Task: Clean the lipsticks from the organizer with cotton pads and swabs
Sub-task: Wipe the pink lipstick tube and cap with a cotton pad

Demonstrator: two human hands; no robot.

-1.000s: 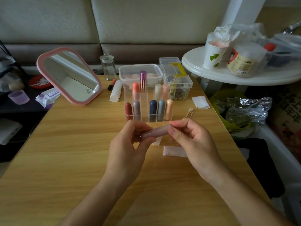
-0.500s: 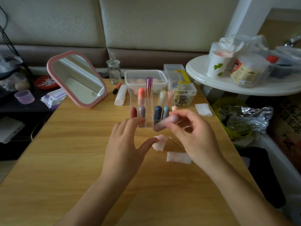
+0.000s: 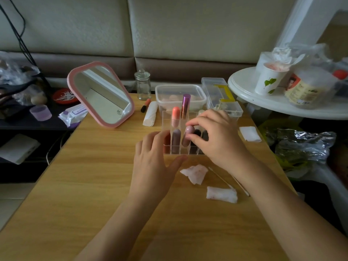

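Observation:
A clear acrylic organizer (image 3: 166,117) stands mid-table with several lipsticks upright in its slots. My right hand (image 3: 216,136) pinches a mauve lipstick (image 3: 188,135) that stands in a front-row slot. My left hand (image 3: 154,162) rests at the organizer's front left corner, fingers straight against its side and thumb along its front base. Two used, pink-stained cotton pads, the used cotton pad (image 3: 194,173) and the second used pad (image 3: 221,194), lie on the table in front. Beside them are two cotton swabs (image 3: 220,178).
A pink-framed mirror (image 3: 101,94) stands at back left. Behind the organizer are a glass jar (image 3: 143,84), a lidded tub (image 3: 179,91), a clear box (image 3: 220,95), a white tube (image 3: 150,113) and a loose lipstick (image 3: 145,105). A clean pad (image 3: 249,133) lies right; a white round table (image 3: 282,102) stands beyond.
My right hand carried the mauve lipstick from in front of me up into a front slot of the organizer. My left hand let go of it and moved to the organizer's left corner.

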